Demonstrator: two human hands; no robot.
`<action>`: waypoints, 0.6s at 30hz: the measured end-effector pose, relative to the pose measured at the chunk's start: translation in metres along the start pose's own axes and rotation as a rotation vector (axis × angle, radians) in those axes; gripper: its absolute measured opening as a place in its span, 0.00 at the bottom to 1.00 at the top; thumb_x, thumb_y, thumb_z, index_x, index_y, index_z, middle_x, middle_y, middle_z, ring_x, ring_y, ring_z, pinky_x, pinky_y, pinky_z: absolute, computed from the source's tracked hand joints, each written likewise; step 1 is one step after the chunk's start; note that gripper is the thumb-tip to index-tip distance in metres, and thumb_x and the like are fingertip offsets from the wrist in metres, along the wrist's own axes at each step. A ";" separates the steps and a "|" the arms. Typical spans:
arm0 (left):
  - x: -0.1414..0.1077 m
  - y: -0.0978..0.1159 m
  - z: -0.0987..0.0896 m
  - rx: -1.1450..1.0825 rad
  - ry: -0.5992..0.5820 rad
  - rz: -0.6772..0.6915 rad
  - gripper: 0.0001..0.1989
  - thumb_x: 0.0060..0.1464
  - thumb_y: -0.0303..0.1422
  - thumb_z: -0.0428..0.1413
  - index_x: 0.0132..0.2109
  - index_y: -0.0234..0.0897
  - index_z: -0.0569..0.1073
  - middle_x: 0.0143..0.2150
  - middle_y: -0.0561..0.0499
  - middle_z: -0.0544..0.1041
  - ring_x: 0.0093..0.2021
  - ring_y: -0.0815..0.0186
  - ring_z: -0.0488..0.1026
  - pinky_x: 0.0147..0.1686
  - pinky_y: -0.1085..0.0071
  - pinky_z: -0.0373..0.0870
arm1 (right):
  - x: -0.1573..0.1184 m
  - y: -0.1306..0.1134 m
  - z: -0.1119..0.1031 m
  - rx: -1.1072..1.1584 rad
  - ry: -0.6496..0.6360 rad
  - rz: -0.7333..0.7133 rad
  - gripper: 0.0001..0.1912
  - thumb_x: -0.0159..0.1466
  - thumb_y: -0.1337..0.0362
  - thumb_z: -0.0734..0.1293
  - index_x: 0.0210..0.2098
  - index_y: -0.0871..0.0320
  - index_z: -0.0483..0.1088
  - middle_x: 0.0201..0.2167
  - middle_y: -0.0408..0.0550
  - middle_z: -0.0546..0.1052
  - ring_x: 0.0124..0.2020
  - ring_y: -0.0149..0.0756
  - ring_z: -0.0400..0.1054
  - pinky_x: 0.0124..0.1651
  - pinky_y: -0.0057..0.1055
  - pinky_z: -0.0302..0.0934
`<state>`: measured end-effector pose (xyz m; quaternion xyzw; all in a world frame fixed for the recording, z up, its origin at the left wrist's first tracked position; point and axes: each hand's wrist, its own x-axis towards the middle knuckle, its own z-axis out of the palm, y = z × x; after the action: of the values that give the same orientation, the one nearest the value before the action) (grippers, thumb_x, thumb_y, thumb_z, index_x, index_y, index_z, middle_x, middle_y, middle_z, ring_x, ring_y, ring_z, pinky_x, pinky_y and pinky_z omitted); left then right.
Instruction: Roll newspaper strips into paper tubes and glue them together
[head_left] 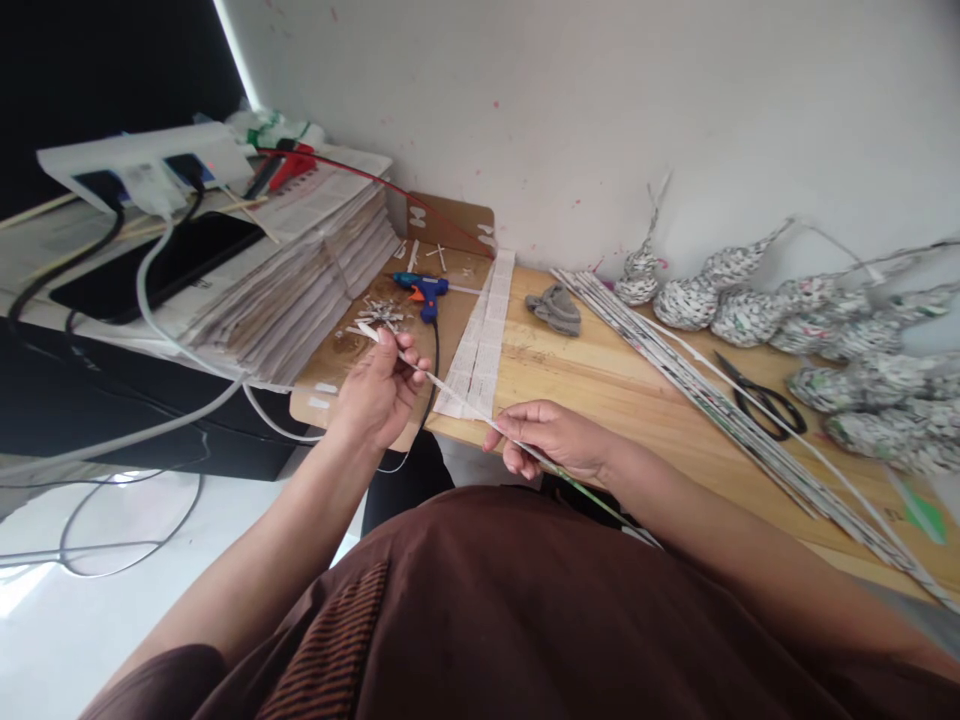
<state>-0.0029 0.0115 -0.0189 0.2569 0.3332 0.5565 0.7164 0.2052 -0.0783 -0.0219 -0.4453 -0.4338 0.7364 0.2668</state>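
Observation:
A thin rolled paper stick [461,399] runs slantwise between my two hands in front of my body. My left hand [381,388] pinches it close to its pale upper end. Further down, my right hand [544,437] grips the same stick between thumb and fingers, and its greenish lower part passes beneath my right forearm. Just beyond my left hand lie small paper scraps [384,310] and a blue glue gun [425,292] on a cardboard sheet [457,262]. Flat strips of printed paper [486,345] lie on the table behind the stick.
A tall newspaper stack [315,270] stands left, near a phone [161,265] and a power strip [150,165] with trailing cables. On the wooden table [540,375] lie a grey cloth [555,308], several long paper sticks [675,370], black scissors [766,402] and several woven paper pieces [686,300].

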 end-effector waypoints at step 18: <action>-0.009 -0.011 0.000 0.002 -0.011 -0.043 0.14 0.60 0.38 0.51 0.33 0.31 0.72 0.24 0.53 0.68 0.26 0.73 0.72 0.25 0.82 0.71 | 0.011 -0.002 0.014 -0.407 0.144 -0.137 0.16 0.64 0.52 0.62 0.34 0.61 0.71 0.24 0.44 0.74 0.22 0.27 0.67 0.27 0.25 0.60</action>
<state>0.0022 0.0000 -0.0254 0.2536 0.3353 0.5393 0.7297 0.1882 -0.0740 -0.0216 -0.5111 -0.5826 0.5800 0.2509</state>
